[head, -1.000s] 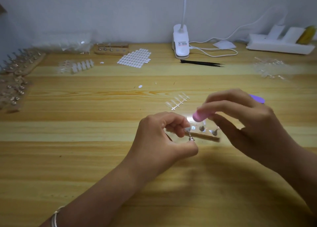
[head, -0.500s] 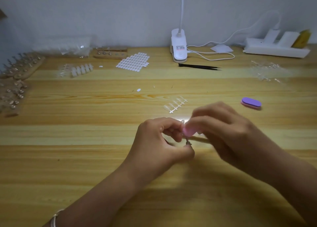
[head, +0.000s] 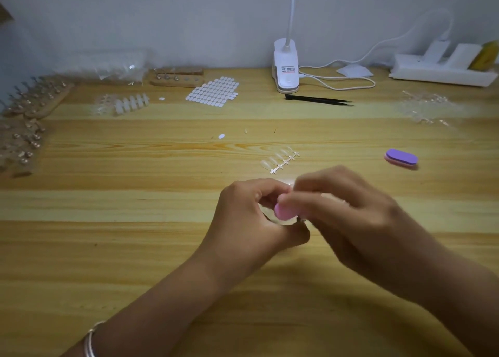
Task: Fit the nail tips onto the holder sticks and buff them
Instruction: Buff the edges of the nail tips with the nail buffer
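My left hand (head: 251, 219) pinches a small metal holder stick whose nail tip is hidden behind the buffer. My right hand (head: 348, 216) grips a pink buffer block (head: 285, 212) and presses it against that stick, right beside my left fingers. A strip of clear nail tips (head: 280, 159) lies just beyond my hands. A second purple and pink buffer (head: 401, 158) rests on the desk to the right. The wooden holder base seen earlier is hidden behind my right hand.
Wooden racks of holder sticks (head: 29, 105) line the left edge. A sticker sheet (head: 213, 91), a wooden block (head: 176, 77), black tweezers (head: 318, 100), a clip lamp (head: 286, 67) and a power strip (head: 442, 70) stand at the back. Loose clear tips (head: 424, 108) lie far right.
My right hand has slid the pink buffer leftward and down onto the stick in my left hand, covering the wooden base. The view has shifted a little, showing the purple buffer.
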Motion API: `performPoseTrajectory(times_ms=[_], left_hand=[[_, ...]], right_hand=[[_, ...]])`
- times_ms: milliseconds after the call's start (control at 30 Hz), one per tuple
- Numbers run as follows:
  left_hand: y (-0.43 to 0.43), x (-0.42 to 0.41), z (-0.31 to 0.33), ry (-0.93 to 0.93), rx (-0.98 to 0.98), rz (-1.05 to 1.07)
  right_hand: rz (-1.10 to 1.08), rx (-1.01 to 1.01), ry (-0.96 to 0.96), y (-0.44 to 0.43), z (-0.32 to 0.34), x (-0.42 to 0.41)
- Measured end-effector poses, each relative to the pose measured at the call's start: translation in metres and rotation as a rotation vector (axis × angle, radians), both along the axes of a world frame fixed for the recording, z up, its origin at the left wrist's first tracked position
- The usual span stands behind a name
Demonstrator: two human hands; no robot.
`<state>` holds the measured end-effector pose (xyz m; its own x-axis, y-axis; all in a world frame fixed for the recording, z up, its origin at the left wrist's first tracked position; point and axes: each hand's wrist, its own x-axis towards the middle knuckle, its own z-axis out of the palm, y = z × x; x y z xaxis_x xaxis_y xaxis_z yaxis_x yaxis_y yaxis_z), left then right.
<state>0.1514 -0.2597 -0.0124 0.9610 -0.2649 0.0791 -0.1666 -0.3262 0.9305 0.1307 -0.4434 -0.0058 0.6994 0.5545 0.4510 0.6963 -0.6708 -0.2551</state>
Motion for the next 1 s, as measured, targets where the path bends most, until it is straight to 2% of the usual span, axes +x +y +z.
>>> performPoseTrajectory(times_ms=[100,233,333,400,533,633,700,767,833,933,1000], left_hand=[[0.001,0.000,0.000,0.002,0.001,0.023],[0.000,0.002,0.000,0.020,0.003,0.032],[0.000,0.001,0.000,-0.012,0.021,-0.019],[0.000,0.000,-0.001,0.006,0.011,-0.001],[0.001,0.002,-0.002,0.025,-0.008,0.017],[0.001,0.002,-0.003,-0.005,0.023,-0.014],[0.002,0.002,-0.003,0.022,0.006,0.018],[0.002,0.002,-0.002,0.037,-0.013,0.052],[0.003,0.002,-0.001,0.023,-0.018,0.035],[0.003,0.000,0.003,-0.003,-0.013,-0.010],[0.002,0.000,0.002,0.008,-0.006,0.031]], right_hand=[[-0.030,-0.083,-0.023,-0.014,0.002,0.008],[-0.068,0.071,-0.012,-0.013,0.007,0.008],[0.015,-0.062,-0.005,0.001,-0.003,0.000],[-0.018,-0.091,-0.016,-0.012,0.000,0.008],[-0.049,0.055,0.002,-0.012,0.003,0.010],[0.020,-0.034,0.018,-0.003,-0.009,0.007],[-0.024,-0.036,0.010,-0.017,-0.004,0.015],[-0.083,0.062,0.000,-0.024,0.002,0.018],[-0.050,0.132,0.020,-0.011,0.001,0.012],[0.026,0.016,0.006,-0.002,-0.007,0.006],[-0.033,0.005,-0.009,-0.016,-0.004,0.014]])
